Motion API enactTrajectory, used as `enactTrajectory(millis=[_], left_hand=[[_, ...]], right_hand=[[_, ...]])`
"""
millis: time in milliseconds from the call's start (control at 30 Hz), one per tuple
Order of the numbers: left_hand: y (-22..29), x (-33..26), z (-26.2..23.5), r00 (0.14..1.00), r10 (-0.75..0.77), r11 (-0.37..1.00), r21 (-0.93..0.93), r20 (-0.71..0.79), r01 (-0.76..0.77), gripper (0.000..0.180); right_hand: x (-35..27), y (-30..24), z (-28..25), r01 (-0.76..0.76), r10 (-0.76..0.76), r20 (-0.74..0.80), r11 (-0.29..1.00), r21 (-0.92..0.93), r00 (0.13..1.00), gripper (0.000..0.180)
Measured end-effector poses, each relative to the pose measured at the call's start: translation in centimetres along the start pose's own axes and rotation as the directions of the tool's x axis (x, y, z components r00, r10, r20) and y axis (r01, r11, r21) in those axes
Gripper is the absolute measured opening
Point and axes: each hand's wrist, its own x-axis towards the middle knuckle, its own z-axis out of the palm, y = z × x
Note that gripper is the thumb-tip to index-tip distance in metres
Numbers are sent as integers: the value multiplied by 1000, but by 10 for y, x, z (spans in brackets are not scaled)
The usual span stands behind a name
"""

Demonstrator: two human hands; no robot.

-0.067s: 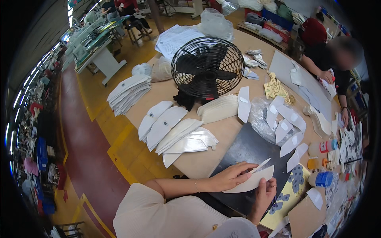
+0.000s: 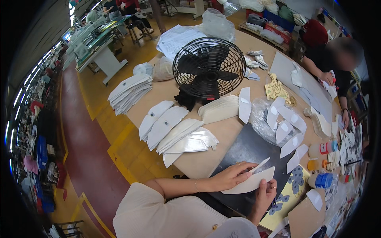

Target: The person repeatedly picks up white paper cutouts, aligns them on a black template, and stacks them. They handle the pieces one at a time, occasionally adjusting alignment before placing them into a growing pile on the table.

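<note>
Above the dark board [image 2: 230,155] at the near table edge, a pale, curved flat cut piece [image 2: 254,181] is held between my two hands. My left hand [image 2: 231,176] comes in from the left, its fingers closed on a narrow pale piece [image 2: 260,164] that sticks up along the far side; whether the two are joined I cannot tell. On the right, my right hand [image 2: 265,194] pinches the curved piece at its near right edge, thumb on the facing side. Some of the fingers behind the pieces are hidden.
A black caged fan [image 2: 209,68] stands mid-table. Stacks of pale pieces [image 2: 162,123] lie to its left and front. Clear plastic film [image 2: 260,115] with white pieces is at the right, near capped jars [image 2: 320,180]. Across the table, a co-worker's hand [image 2: 328,77] holds a pale piece.
</note>
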Motion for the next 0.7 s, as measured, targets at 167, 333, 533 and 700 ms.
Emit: enactTrajectory(millis=[167,333,533,700], left_hand=[[-4,5,-11,996,-64,979,-196,-58,51,51],[16,17,-39,927,-93,978,-209,-364,16,72],[12,18,-40,935,-181,895,-445,-306,27,51],[7,13,-37,941,-215,846,-531,-261,46,31]], right_hand=[[-4,1,-14,9,-10,-63,1000,-5,998,14],[3,-5,-16,5,-4,-99,1000,15,995,14],[6,-8,-31,24,-17,-220,999,30,975,22],[6,0,-45,17,12,-217,991,133,976,35]])
